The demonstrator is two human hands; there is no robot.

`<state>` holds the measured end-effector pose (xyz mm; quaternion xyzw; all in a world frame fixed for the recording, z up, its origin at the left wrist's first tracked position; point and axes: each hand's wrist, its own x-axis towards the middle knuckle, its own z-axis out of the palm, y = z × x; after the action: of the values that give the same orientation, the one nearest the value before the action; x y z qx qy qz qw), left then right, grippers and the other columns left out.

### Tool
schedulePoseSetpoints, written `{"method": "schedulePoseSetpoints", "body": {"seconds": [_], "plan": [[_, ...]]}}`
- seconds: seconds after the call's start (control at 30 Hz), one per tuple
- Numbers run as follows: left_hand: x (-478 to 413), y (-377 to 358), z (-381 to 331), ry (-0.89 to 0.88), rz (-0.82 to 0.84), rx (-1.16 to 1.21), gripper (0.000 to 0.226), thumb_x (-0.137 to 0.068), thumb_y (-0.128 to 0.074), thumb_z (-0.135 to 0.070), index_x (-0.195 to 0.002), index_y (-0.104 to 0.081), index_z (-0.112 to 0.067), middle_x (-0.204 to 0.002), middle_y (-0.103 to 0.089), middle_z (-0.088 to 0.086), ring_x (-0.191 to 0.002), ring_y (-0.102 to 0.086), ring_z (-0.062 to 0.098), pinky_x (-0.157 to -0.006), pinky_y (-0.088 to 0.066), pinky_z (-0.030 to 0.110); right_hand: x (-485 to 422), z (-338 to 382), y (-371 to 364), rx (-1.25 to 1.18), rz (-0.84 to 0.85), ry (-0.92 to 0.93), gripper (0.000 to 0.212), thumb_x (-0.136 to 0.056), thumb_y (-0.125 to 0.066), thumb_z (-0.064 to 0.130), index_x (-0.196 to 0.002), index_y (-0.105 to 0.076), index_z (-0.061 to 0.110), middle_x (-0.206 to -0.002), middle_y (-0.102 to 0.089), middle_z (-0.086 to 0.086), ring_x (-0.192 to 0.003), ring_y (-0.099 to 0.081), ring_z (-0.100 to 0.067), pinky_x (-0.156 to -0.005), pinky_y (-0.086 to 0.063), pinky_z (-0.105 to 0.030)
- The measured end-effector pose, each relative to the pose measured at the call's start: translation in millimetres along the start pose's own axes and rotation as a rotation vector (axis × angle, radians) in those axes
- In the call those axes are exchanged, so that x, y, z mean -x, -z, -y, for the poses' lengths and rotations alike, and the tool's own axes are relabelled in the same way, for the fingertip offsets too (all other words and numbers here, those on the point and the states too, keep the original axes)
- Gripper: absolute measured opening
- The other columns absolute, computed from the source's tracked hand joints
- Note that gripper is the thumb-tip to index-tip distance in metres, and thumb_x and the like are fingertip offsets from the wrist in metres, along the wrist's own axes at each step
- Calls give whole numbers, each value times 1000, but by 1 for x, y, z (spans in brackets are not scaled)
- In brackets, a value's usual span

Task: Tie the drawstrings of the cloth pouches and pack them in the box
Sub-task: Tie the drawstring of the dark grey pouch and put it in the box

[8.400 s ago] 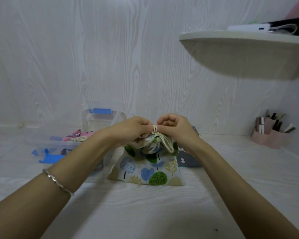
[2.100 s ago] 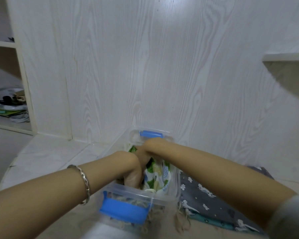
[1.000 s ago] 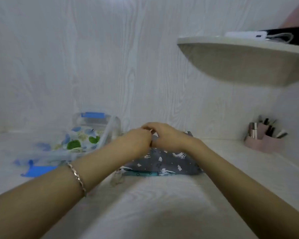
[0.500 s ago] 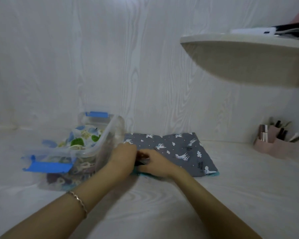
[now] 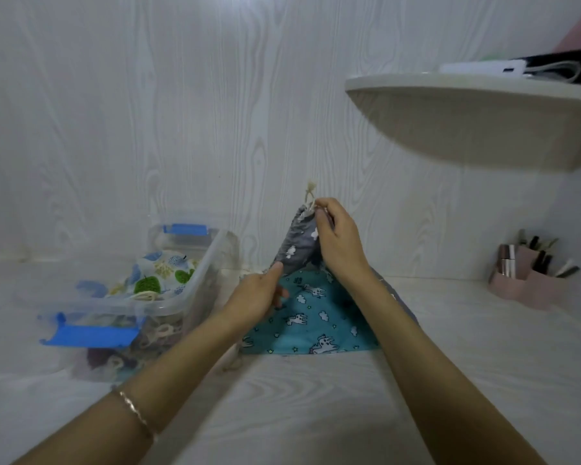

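- Head view: the right hand (image 5: 341, 243) is raised over the middle of the worktop (image 5: 316, 397). Its fingers (image 5: 321, 213) are curled in and pinch the gathered mouth of the grey pouch (image 5: 297, 243).
- The cream drawstring (image 5: 311, 195) sticks up in a short loop just above those fingers.
- The grey pouch, printed with small white shapes, hangs stretched and tilted between the two hands, with its mouth up and its lower part down to the left.
- The left hand (image 5: 259, 293) is lower and nearer the box. Its thumb (image 5: 275, 267) presses on the lower edge of the grey pouch and the other fingers are curled under the cloth, so the hand grips it there.
- A thin bracelet (image 5: 136, 414) sits on the left wrist.
- A teal cloth (image 5: 316, 318) with white animals and clouds lies flat on the worktop, under the lifted pouch and between the forearms. I cannot tell whether it is a separate pouch.
- The clear plastic box (image 5: 168, 308) stands open just left of the left hand, with a blue latch (image 5: 88, 335) on its near end and another at the far end.
- A white tree-print pouch (image 5: 161, 273) lies on top inside the box, and more cords and cloth show through the wall below it.
- A pink organiser (image 5: 530, 280) holding small sticks stands at the far right.
- A rounded shelf (image 5: 467, 92) juts from the wall above it.
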<state>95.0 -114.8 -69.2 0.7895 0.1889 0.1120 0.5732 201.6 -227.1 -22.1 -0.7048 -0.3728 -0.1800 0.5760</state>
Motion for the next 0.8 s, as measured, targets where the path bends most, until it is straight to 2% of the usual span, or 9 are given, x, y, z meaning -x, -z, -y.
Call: {"method": "schedulePoseSetpoints", "body": {"seconds": [0.07,0.13,0.23,0.33,0.43,0.53,0.63,0.73,0.8], "plan": [[-7,6,-10,343,298,318,86,-87,-25,-74,-115,-55,2,-84,-66,13,-62,-54,16,-54,-45,26,-12,12,9,17,-16,61,14,-102,-44,15,-102,-57,18,-85,-59,10,-75,-53,0,-71,-42,-12],[-15,11,-20,484,401,591,107,-81,-22,-81,-139,-29,8,-109,-64,24,-66,-65,22,-54,-53,28,-24,25,17,30,-53,113,11,-101,-46,15,-99,-57,17,-84,-59,10,-74,-53,2,-70,-42,-12],[-27,15,-35,542,290,1054,102,-86,-36,-72,-149,-5,3,-135,-47,28,-65,-69,34,-49,-58,36,-44,47,33,16,-121,160,11,-100,-47,15,-97,-57,17,-87,-59,12,-80,-55,3,-76,-44,-15],[-29,14,-56,511,222,1266,84,-93,-43,-56,-145,-15,4,-124,-53,24,-69,-64,28,-48,-58,33,-60,71,48,-61,-183,157,15,-99,-46,13,-94,-58,21,-91,-62,7,-88,-59,-8,-83,-47,-26],[-21,17,-82,357,173,1308,51,-97,-44,-46,-112,-44,3,-88,-54,16,-62,-53,17,-38,-50,20,-65,95,59,-187,-203,123,22,-94,-45,10,-87,-59,25,-84,-62,9,-77,-59,-4,-73,-47,-22],[-14,27,-99,231,105,1310,36,-101,-45,-30,-77,-45,-4,-70,-46,8,-50,-42,11,-31,-39,14,-61,108,63,-285,-178,113,14,-92,-50,17,-84,-60,23,-77,-60,8,-69,-57,-3,-66,-45,-17],[-7,38,-110,44,-54,1138,34,-101,-35,-16,-67,-38,-11,-50,-35,0,-28,-26,5,-28,-22,13,-52,110,65,-307,-184,112,19,-95,-54,34,-82,-65,25,-82,-62,2,-80,-58,-13,-75,-48,-28],[12,53,-122,-154,-266,913,30,-96,-32,-13,-66,-35,-14,-34,-30,-5,-25,-22,6,-32,-20,12,-37,108,65,-257,-198,89,25,-95,-59,31,-71,-64,25,-68,-57,7,-69,-53,-11,-69,-45,-29],[26,66,-130,-247,-314,850,29,-96,-32,-13,-67,-35,-15,-31,-29,-8,-26,-23,7,-33,-21,14,-23,107,65,-233,-155,67,35,-93,-61,36,-62,-57,21,-61,-48,-1,-61,-46,-18,-61,-41,-34]]}}
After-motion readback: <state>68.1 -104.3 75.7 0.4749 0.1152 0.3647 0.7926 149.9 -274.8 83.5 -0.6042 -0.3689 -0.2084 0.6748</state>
